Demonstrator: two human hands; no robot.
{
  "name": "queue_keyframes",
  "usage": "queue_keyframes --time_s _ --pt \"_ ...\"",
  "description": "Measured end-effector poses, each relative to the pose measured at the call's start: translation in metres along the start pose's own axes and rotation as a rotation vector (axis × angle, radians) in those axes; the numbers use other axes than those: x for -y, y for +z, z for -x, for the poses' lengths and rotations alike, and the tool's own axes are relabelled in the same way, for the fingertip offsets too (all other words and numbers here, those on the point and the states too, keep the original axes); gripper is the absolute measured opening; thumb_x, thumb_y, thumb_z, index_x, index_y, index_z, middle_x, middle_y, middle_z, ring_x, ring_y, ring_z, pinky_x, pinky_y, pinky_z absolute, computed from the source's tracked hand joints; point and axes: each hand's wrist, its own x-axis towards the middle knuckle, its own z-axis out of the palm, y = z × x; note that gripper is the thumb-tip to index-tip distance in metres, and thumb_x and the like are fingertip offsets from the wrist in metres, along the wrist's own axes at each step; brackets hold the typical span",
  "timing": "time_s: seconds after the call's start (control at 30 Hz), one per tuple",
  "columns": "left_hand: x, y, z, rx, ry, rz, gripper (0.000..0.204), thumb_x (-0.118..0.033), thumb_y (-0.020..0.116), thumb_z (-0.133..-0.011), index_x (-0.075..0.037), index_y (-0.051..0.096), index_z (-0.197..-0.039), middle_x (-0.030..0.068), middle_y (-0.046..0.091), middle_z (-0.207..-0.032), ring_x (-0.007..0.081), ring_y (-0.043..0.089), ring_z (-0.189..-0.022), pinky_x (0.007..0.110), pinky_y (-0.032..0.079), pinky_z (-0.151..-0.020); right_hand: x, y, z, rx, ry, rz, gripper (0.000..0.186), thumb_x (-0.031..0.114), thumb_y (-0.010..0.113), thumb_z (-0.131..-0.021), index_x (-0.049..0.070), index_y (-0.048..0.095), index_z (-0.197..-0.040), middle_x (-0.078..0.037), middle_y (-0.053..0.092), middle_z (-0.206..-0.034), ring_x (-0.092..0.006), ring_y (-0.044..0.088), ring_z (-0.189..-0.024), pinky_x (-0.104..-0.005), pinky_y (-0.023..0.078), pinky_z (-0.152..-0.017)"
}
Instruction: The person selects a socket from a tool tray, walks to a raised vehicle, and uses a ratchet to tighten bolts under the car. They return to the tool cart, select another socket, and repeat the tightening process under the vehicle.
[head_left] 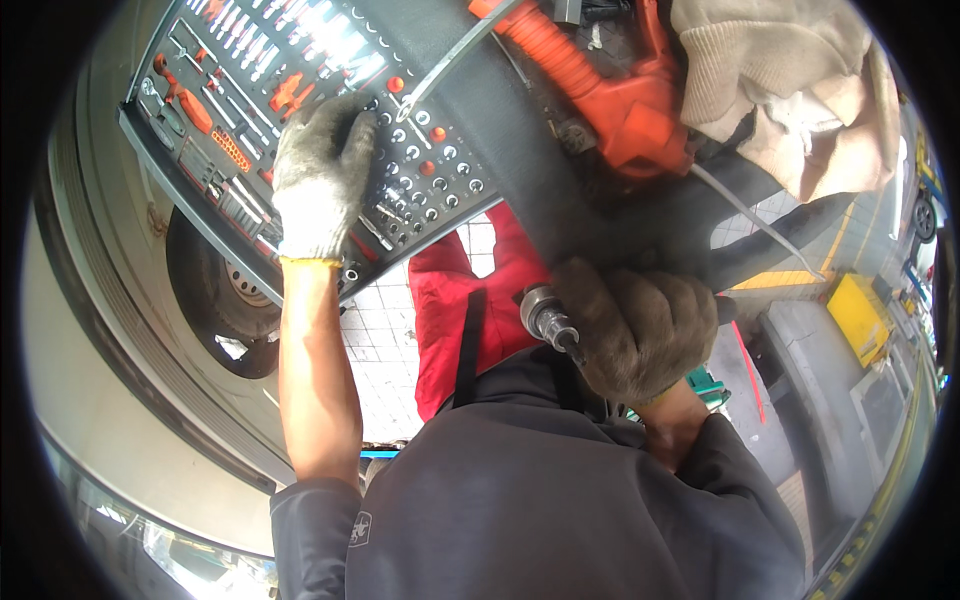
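My left hand (325, 170), in a grey and white knit glove, reaches over the socket tray (460, 205) of a tool drawer. Its thumb stands apart from the fingers, whose tips are blurred beside the shiny sockets. My right hand (645, 325), in a dark, soiled glove, is closed round a ratchet wrench (541, 302) in front of my torso. The round metal head and a socket stick out on the thumb side; the palm hides most of the handle. A red-handled tool (192, 106) lies in the drawer beyond my left hand.
An orange-red funnel-like part (630, 115) and a beige cloth (790, 60) lie on the dark surface at upper right. A thin metal rod (755, 215) juts out there. A vehicle tyre (215, 290) stands left, below the drawer; a yellow box (859, 318) sits at right.
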Motion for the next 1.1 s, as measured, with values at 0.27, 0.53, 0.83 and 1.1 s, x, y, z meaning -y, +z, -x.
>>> queue_keyframes --time_s 0.27,0.53,0.83,1.1 --pt "0.006 0.022 0.003 -0.284 0.179 -0.054 0.017 -0.019 0.084 -0.095 -0.016 0.083 -0.112 0.0081 0.079 -0.105 0.0318 0.077 -0.096 0.041 0.061 -0.087 -0.002 -0.008 -0.001 0.076 -0.016 -0.04 0.027 0.042 0.08 -0.092 0.028 0.082 -0.115 0.005 0.058 -0.087 -0.0182 0.06 -0.075 -0.036 0.047 -0.062" --pt "0.007 0.014 0.002 -0.258 0.069 -0.018 0.015 -0.022 0.082 -0.097 -0.017 0.082 -0.111 0.0079 0.078 -0.108 0.0293 0.078 -0.094 0.039 0.062 -0.083 -0.004 -0.001 -0.006 -0.012 -0.05 0.004 0.022 0.045 0.071 -0.098 0.029 0.082 -0.108 0.007 0.053 -0.079 -0.0153 0.056 -0.067 -0.0337 0.046 -0.057" --pt "0.002 0.004 0.004 -0.316 0.103 0.157 0.014 -0.015 0.08 -0.1 -0.011 0.079 -0.113 0.0109 0.078 -0.111 0.0285 0.077 -0.099 0.041 0.061 -0.092 0.0 -0.012 -0.005 0.145 -0.011 -0.021 0.042 0.045 0.088 -0.087 0.026 0.081 -0.123 0.001 0.064 -0.097 -0.0266 0.069 -0.087 -0.0433 0.052 -0.073" --pt "0.005 -0.034 0.02 -0.221 -0.279 0.737 0.04 -0.032 0.074 -0.11 0.003 0.069 -0.128 0.0142 0.078 -0.118 0.0213 0.077 -0.107 0.033 0.062 -0.096 0.001 -0.011 -0.006 0.137 -0.021 -0.02 0.038 0.03 0.092 -0.082 0.021 0.08 -0.116 -0.001 0.064 -0.097 -0.0253 0.069 -0.079 -0.0419 0.052 -0.067"
